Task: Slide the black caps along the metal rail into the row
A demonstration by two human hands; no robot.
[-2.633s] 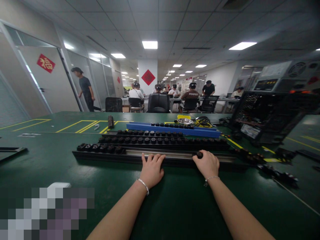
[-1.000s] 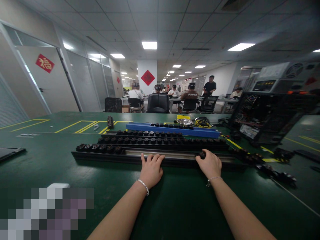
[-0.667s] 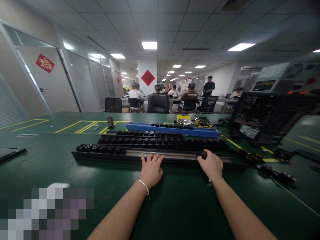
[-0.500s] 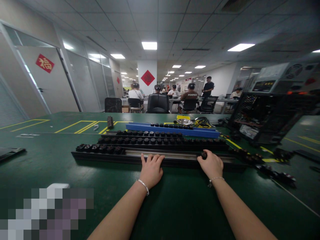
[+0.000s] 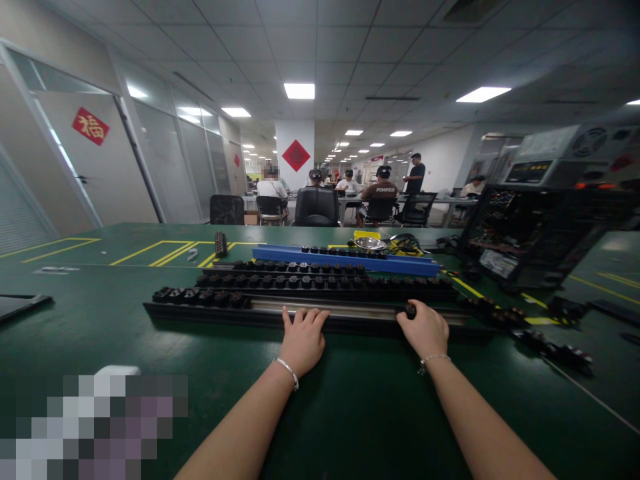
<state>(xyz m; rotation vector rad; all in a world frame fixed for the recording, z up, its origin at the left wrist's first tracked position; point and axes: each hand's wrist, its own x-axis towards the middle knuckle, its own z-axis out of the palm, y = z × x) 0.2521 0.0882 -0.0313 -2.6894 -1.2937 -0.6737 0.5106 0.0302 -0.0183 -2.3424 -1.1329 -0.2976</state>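
A long black rail (image 5: 195, 315) with a bare metal strip (image 5: 350, 311) along its middle lies across the bench in front of me. Several black round-topped parts (image 5: 193, 296) sit in a row at its left end. My left hand (image 5: 303, 339) rests on the rail's near edge, fingers spread, gripping nothing. Farther right, my right hand (image 5: 427, 328) pinches a small black part (image 5: 411, 310) over the strip. That part's exact kind does not show, and my fingers hide some of it.
Behind it lie another rail of black parts (image 5: 320, 283) and a blue rail (image 5: 280, 254). A metal dish (image 5: 369, 244) stands at the back, an open computer case (image 5: 530, 233) at right. Loose black parts (image 5: 555, 349) lie right. People sit at far desks.
My right hand has slid very slightly to the right with the small black part. My left hand stays in place on the rail.
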